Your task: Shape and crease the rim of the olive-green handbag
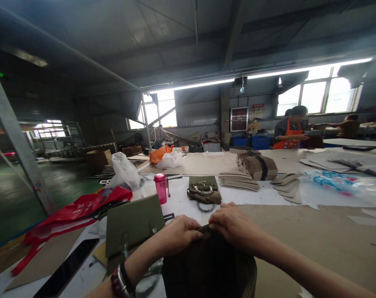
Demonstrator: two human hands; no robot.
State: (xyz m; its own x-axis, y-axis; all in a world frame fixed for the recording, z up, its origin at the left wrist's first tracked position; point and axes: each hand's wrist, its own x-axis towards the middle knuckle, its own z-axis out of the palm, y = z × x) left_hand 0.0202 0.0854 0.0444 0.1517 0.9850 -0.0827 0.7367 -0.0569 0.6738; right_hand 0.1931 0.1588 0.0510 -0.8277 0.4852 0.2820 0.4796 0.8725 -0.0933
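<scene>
A dark brown bag [208,265] stands in front of me at the table's near edge, its inside in deep shadow. My left hand [183,232] pinches the bag's upper rim between thumb and fingers. Close beside it on the right, my right hand [229,219] grips the same rim, fingers bent over it. Left of the bag lies a green handbag [135,221] with plastic-wrapped hardware, partly hidden by my left forearm. Beyond my hands sits a smaller folded green handbag [203,188] with a ring-shaped handle in wrapping.
A pink bottle [161,188] stands beyond the left handbag, near a red bag [79,211] and a dark phone-like slab [66,269]. Stacked cardboard pieces [256,165] and a clear-blue plastic package [333,182] lie right. A co-worker in an orange apron [291,134] is across the table.
</scene>
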